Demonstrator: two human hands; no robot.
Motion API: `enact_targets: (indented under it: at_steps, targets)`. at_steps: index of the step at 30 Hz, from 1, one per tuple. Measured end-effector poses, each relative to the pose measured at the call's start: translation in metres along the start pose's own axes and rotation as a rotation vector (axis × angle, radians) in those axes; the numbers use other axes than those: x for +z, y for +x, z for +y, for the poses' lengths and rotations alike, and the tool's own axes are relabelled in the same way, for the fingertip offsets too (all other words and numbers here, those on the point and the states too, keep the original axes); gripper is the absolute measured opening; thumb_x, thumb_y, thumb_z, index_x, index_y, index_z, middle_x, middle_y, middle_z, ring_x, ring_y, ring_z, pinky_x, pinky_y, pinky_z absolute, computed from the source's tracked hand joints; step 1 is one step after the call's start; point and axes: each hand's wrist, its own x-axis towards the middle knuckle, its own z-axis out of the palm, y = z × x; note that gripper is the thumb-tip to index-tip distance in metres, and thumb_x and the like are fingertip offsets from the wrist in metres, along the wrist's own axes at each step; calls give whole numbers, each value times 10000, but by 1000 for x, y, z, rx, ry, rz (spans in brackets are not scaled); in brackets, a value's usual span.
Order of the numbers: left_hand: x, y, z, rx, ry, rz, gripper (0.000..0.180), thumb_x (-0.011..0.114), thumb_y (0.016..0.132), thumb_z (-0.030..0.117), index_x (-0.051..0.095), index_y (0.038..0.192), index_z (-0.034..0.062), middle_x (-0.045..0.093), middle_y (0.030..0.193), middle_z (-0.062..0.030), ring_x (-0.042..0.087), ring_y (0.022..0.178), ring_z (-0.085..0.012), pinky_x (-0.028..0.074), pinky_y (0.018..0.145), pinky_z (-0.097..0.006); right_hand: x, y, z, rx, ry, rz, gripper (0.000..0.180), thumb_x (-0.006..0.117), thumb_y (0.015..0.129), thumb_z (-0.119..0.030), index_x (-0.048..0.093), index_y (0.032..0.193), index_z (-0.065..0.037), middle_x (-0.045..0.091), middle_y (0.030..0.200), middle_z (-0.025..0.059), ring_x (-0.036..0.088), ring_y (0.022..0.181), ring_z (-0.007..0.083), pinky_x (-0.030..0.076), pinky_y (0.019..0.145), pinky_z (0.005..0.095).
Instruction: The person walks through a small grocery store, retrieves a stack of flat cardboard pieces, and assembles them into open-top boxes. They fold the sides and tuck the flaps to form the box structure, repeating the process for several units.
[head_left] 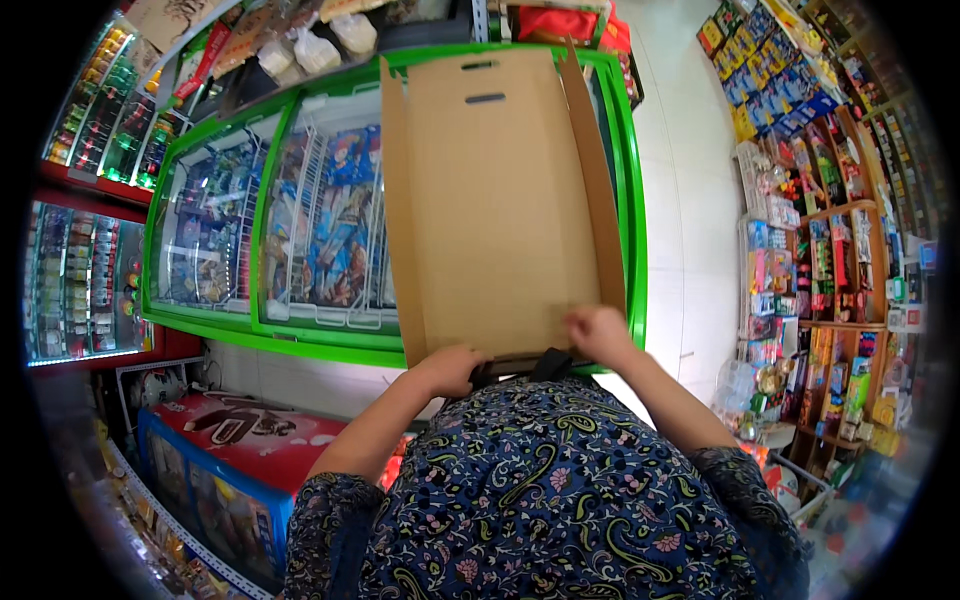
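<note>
A long brown cardboard box [505, 200], opened out with its side walls standing up, lies across a chest freezer with a green frame [330, 345]. Two hand slots show at its far end. My left hand [450, 371] is closed at the box's near left corner, its fingers curled over the near edge. Over the near right part of the box is my right hand [602, 336], closed and slightly blurred; whatever its fingers hold, if anything, is hidden. Between my hands a black strap [551, 364] shows at the near edge, against my patterned clothing.
Blue ice-cream packets [340, 225] lie under the freezer's glass. Lit drink coolers [80, 280] stand at the left, and a red-topped freezer [250, 425] at the lower left. White bags [320, 48] rest beyond the freezer. Stocked shelves [830, 260] line the right, across a pale tiled floor [680, 200].
</note>
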Motion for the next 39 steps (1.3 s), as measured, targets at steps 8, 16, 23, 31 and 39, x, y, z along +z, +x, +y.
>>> enact_targets:
  at_steps: [8,16,23,31,39]
  targets:
    - [21,-3,14,-54,0,161,514,588,727,-18,588,1231,78,607,1119,-185,592,1033,-367,489,880,-418,-61,24,36,397,79,254,431,591,838,-210,569,1201,24,656,965,218,631,902,385,512,809,441]
    - [18,2,6,-137,-46,174,547,649,626,39,620,1172,66,627,1056,-198,595,989,-360,490,866,-422,-37,43,50,452,-52,163,350,524,885,-214,596,1142,13,658,945,259,628,912,412,512,817,468]
    - [2,6,5,-16,-4,89,559,671,590,71,635,1146,38,632,1042,-211,584,1011,-379,487,872,-423,-42,40,38,500,-2,191,327,515,872,-208,614,1084,21,654,924,268,622,889,429,503,806,479]
    - [4,12,0,-99,76,-40,552,702,594,106,636,1138,34,645,1044,-203,595,1009,-354,487,880,-406,-40,44,50,447,12,181,311,521,884,-219,619,1087,-4,657,943,250,622,916,416,496,816,481]
    - [-22,-71,55,-99,-29,1001,739,786,677,196,476,1339,88,419,1383,-220,368,1315,-389,317,1083,-466,-69,23,30,352,194,283,342,512,876,-214,605,1109,18,651,970,259,607,948,423,475,839,466]
